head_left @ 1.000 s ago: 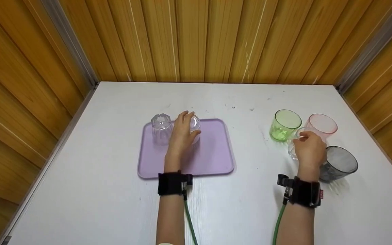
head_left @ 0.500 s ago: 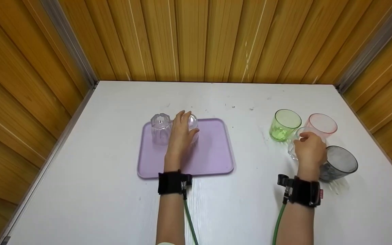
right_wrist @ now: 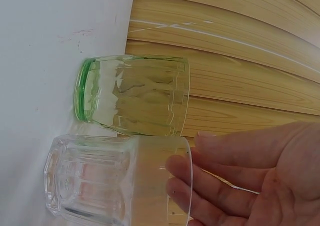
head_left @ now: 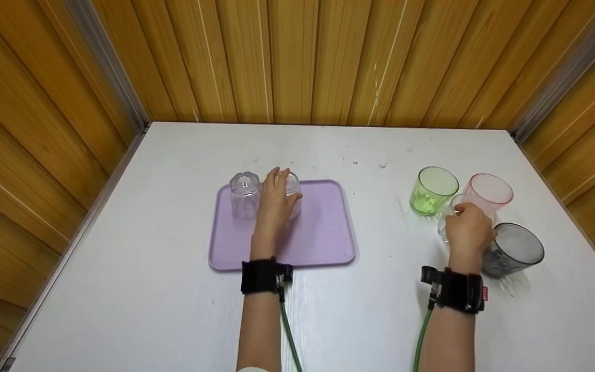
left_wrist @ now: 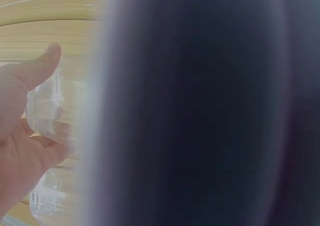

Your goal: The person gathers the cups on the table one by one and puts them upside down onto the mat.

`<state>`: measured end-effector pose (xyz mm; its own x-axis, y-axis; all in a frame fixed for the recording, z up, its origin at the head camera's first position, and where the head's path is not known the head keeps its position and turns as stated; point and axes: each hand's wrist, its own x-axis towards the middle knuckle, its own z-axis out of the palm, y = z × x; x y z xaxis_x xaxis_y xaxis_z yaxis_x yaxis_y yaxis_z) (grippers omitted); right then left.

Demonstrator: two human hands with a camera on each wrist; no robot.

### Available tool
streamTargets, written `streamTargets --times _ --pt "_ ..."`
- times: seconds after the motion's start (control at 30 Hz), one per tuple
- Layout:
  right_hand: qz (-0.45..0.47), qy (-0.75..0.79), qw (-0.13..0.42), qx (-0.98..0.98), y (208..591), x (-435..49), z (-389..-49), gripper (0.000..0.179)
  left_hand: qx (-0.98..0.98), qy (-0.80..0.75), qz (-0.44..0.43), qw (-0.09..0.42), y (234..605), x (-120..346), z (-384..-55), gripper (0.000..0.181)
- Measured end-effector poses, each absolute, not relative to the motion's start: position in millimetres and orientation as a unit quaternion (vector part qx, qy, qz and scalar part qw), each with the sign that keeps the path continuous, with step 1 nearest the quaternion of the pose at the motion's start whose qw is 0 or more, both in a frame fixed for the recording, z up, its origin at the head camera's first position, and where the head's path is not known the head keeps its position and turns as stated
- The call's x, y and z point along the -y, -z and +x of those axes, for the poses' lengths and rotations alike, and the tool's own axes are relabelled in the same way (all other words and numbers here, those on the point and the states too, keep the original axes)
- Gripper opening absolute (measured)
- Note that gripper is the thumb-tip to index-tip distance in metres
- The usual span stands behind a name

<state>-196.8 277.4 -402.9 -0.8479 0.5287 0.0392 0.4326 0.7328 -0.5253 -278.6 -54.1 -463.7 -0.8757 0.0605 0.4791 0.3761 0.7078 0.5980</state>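
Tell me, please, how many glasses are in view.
6: one clear glass on the purple tray, another clear glass at the left hand, a third clear glass at the right hand, and a green glass, pink glass and grey glass nearby.

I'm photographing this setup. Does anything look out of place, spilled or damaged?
The left glass on the tray stands bottom-up, unlike the rim-up green glass. Small dark marks dot the far part of the table, like scuffs or dirt. I see no spill or breakage.
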Motion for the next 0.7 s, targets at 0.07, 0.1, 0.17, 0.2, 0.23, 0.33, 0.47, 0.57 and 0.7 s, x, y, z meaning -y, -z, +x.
streamTargets --times 0.07,0.1,0.17,0.2,0.23,0.33,0.47,0.57,0.7 --pt "-0.257 -0.247 0.084 0.931 403.1 -277.4 -197.2 0.036 0.895 0.366 -0.124 0.222 464.4 54.9 -277.9 0.057" --pt "-0.256 -0.24 0.078 0.933 403.1 -277.4 -197.3 0.036 0.894 0.366 -0.125 0.224 465.2 55.4 -277.6 0.056" --pt "-0.252 -0.226 0.071 0.938 403.5 -277.5 -197.4 0.037 0.896 0.36 -0.125 0.23 466.3 55.6 -276.6 0.056" --pt "-0.25 -0.22 0.07 0.941 403.9 -277.4 -197.4 0.037 0.896 0.359 -0.124 0.23 466.7 55.6 -276.1 0.056" --pt "-0.247 -0.213 0.069 0.943 404.4 -277.4 -197.4 0.038 0.896 0.359 -0.123 0.229 467.2 55.7 -275.8 0.056" --pt "-0.241 -0.195 0.068 0.948 406.1 -277.7 -197.7 0.039 0.9 0.356 -0.118 0.22 467.4 55.5 -276.0 0.057" --pt "-0.238 -0.174 0.066 0.953 408.0 -278.6 -199.4 0.038 0.905 0.355 -0.11 0.207 466.9 55.2 -277.1 0.058" --pt "-0.242 -0.167 0.07 0.953 409.6 -279.0 -201.1 0.037 0.908 0.348 -0.108 0.208 466.3 54.9 -276.9 0.059" --pt "-0.252 -0.163 0.077 0.951 411.9 -279.6 -203.4 0.036 0.905 0.346 -0.116 0.216 463.5 54.8 -275.7 0.063"
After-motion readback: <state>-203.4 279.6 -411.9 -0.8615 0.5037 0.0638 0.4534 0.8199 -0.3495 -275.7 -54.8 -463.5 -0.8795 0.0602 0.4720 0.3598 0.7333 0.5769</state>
